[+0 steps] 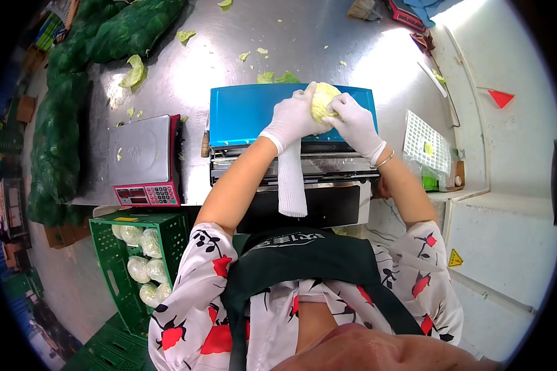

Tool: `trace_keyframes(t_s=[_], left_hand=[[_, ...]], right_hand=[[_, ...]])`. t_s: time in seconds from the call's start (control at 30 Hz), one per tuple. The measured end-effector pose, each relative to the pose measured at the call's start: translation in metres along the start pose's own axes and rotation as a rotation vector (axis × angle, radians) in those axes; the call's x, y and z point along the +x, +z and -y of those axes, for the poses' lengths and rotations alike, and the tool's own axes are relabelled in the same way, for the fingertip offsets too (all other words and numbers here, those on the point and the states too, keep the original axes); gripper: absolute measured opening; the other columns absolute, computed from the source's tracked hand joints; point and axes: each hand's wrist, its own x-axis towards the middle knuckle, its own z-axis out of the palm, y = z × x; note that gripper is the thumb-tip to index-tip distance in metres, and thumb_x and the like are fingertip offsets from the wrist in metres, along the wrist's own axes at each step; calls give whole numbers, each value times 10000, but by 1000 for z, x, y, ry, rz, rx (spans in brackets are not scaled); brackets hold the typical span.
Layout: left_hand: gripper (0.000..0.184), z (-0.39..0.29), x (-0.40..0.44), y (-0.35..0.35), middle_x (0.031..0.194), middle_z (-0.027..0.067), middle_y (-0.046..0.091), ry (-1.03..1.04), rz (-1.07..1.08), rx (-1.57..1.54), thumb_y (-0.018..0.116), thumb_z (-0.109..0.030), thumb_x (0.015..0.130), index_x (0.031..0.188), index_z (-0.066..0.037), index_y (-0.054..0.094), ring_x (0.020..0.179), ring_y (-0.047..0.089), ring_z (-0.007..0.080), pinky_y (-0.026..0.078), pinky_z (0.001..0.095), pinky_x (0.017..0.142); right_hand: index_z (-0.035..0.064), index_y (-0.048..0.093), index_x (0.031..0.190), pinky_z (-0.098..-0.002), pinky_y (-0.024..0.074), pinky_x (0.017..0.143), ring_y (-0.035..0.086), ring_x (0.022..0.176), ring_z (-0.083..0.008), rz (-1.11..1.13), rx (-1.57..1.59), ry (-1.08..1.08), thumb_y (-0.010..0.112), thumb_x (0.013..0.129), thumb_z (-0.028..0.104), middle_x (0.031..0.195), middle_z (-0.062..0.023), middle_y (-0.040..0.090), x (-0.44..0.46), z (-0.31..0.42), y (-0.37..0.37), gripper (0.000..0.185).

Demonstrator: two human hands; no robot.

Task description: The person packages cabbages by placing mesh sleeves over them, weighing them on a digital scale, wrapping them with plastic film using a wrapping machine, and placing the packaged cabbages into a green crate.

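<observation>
A pale green cabbage (323, 99) is held between my two hands above the blue top (241, 114) of a wrapping machine. My left hand (293, 116), in a white glove, is closed on the cabbage's left side. On its right side, the gloved fingers of my right hand (355, 122) are bent against the leaves. A white ribbed sleeve (292, 185) hangs from below my left hand over the machine's front bars. Whether the cabbage touches the blue surface is hidden by my hands.
Left of the machine stands a scale (141, 151); a green crate (108, 260) below holds several wrapped cabbages. Green net sacks (56, 148) line the far left. Loose leaves (133, 73) lie on the metal table (229, 37). A white grid tray (427, 143) stands at right.
</observation>
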Motion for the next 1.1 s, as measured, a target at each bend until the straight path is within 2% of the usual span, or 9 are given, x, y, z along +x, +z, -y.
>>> trace_keyframes(t_s=[0.1,0.23,0.3,0.43,0.47,0.57,0.6,1.0,1.1], left_hand=[[1135,4,4,4,1270,203,601,-17,-24,-33,766,-607,635,1524,-70,309,1108,654,329,539,404,936],[1149,13,8,-1,1298,193,598,-26,14,-46,770,-632,617,1522,-84,322,1146,635,328,525,398,964],[1142,16,6,-1,1301,201,599,-26,25,-67,772,-627,617,1522,-90,327,1162,626,332,512,398,985],[1124,17,9,7,1295,217,605,-7,-10,-84,772,-609,628,1523,-94,329,1172,620,338,495,401,1011],[1124,15,9,7,1295,217,604,-9,-18,-80,771,-610,629,1523,-92,328,1168,623,339,496,401,1008],[1129,12,8,4,1307,219,596,-36,7,-68,770,-605,633,1524,-77,321,1161,626,339,500,395,1001],[1141,11,7,5,1306,218,594,-36,2,-67,768,-608,629,1520,-57,318,1153,632,336,509,394,985],[1153,-3,1,11,1259,214,607,-34,-55,-6,757,-603,641,1513,-4,298,1060,677,327,557,388,888],[1166,-3,-1,12,1258,212,611,-45,-63,-5,760,-613,636,1514,-5,295,1068,675,322,554,386,895]], right_hand=[[65,603,956,-330,535,640,660,768,-247,-138,-5,-53,736,836,146,888,-75,614,-11,-7,19,197],[14,578,1005,-246,534,611,626,711,-94,-383,720,470,681,922,72,859,-48,640,-15,-9,23,144],[11,573,1022,-219,528,624,612,704,-82,-496,974,548,670,937,84,861,-46,641,-6,-15,5,149],[13,596,1048,-231,524,652,611,746,-67,-282,720,548,695,930,162,859,-39,635,-12,-21,2,214],[13,618,1066,-276,531,671,631,755,-114,-194,546,580,726,894,194,871,-76,643,-14,-19,1,272],[23,638,1064,-319,535,684,650,745,-199,-277,219,264,748,856,212,891,-104,649,-13,-11,11,302],[36,645,1049,-352,547,703,659,759,-287,-245,212,329,767,821,241,926,-124,658,-11,-4,8,331],[57,610,869,-419,526,588,643,639,-324,-56,-331,224,668,822,279,763,-128,628,1,6,1,234],[42,597,809,-395,519,544,651,620,-316,-53,-301,156,624,792,197,732,-134,624,5,8,-3,158]])
